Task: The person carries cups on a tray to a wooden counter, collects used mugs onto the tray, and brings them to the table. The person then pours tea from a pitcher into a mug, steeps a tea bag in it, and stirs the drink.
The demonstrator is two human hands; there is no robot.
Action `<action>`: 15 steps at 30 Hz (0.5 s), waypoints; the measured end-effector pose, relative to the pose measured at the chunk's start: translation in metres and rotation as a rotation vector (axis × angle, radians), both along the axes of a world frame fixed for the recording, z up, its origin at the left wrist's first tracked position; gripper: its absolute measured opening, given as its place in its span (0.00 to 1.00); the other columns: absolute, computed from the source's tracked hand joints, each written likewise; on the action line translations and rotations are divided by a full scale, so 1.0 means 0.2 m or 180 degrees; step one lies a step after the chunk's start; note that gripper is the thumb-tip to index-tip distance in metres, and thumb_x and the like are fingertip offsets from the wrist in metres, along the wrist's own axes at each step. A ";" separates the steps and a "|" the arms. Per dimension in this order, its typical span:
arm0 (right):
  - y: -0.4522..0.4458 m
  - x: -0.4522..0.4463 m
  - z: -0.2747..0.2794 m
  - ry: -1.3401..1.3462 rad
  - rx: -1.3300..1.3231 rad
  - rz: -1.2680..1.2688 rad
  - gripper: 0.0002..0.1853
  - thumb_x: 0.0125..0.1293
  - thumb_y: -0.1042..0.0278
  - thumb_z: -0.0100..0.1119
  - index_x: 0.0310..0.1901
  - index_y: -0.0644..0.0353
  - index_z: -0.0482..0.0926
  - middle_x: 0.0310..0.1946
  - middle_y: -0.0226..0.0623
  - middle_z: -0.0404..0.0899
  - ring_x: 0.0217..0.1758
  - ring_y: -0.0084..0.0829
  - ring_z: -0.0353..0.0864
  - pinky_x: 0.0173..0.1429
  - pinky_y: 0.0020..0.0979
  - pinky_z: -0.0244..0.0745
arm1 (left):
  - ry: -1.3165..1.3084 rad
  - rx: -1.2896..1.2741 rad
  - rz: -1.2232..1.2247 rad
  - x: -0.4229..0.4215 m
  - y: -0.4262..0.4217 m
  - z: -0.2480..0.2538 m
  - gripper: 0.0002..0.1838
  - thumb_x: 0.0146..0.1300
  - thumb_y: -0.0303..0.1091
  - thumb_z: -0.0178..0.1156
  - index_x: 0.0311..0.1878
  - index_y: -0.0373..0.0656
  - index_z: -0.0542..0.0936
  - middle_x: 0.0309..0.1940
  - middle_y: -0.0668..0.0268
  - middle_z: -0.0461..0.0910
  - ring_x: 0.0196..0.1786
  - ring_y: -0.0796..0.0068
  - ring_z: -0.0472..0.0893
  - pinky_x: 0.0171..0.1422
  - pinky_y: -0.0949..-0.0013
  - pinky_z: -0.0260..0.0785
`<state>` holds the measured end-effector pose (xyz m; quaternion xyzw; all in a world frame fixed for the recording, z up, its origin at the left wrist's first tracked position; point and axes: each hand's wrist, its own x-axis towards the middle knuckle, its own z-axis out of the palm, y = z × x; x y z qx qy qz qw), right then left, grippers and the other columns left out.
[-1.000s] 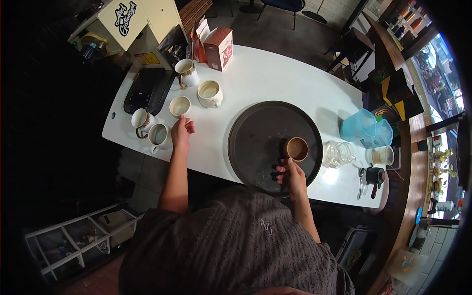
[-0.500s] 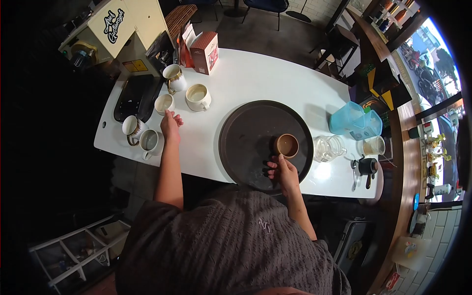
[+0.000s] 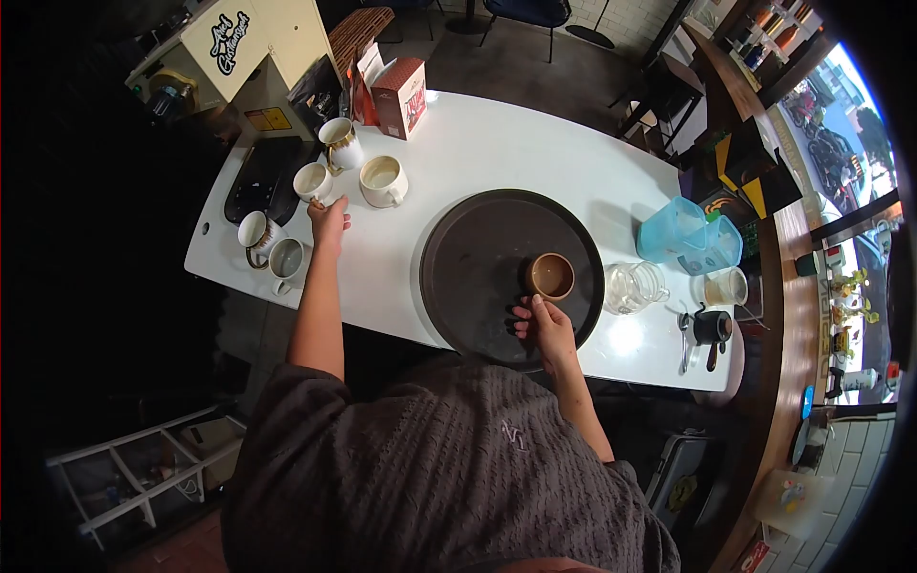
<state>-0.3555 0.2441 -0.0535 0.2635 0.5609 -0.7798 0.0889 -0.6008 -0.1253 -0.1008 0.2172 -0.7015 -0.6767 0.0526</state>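
On the white table, my left hand [image 3: 329, 222] has its fingertips at the near side of a small cream cup [image 3: 312, 181], apparently gripping its handle, which the fingers hide. Around that cup stand a white mug with a gold-brown rim [image 3: 341, 145], a wide cream mug [image 3: 383, 181], another brown-rimmed mug [image 3: 259, 232] and a grey-white mug [image 3: 286, 260]. My right hand [image 3: 551, 334] pinches the near side of a small brown cup [image 3: 551, 277]. This cup rests upright on the right part of a round dark tray [image 3: 478, 277].
To the tray's right are a glass jug [image 3: 634, 288], light-blue plastic containers [image 3: 673, 229], a glass [image 3: 728, 286], a small black pot [image 3: 712, 327] and a spoon [image 3: 683, 344]. A red-brown box [image 3: 400, 98] stands at the back, beside a cream machine [image 3: 258, 43].
My left hand and the small cream cup have shifted slightly away from me, closer to the tall brown-rimmed mug. The brown cup and my right hand keep their place on the tray.
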 end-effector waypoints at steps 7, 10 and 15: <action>0.04 0.00 0.02 0.0174 0.0095 0.0005 0.20 0.74 0.56 0.50 0.44 0.70 0.77 0.36 0.41 0.82 0.35 0.26 0.80 0.42 0.26 0.77 | -0.0264 -0.0131 -0.0042 0.32 0.13 0.24 0.34 0.60 0.41 0.65 0.60 0.30 0.61 0.42 0.58 0.78 0.30 0.77 0.77 0.31 0.74 0.70; 0.03 -0.02 0.08 0.0235 0.0252 0.0208 0.19 0.74 0.57 0.50 0.42 0.70 0.78 0.34 0.41 0.82 0.34 0.25 0.80 0.41 0.25 0.77 | 0.0055 0.0067 -0.0355 0.53 0.15 0.38 0.39 0.64 0.40 0.62 0.69 0.27 0.55 0.40 0.61 0.81 0.29 0.80 0.73 0.31 0.78 0.64; -0.06 -0.12 0.15 0.0459 0.0571 0.0875 0.19 0.74 0.58 0.50 0.41 0.71 0.78 0.32 0.40 0.82 0.33 0.24 0.80 0.40 0.25 0.76 | 0.0116 0.0000 -0.0173 0.80 0.04 0.53 0.28 0.67 0.38 0.60 0.65 0.33 0.65 0.37 0.62 0.81 0.28 0.85 0.70 0.28 0.81 0.60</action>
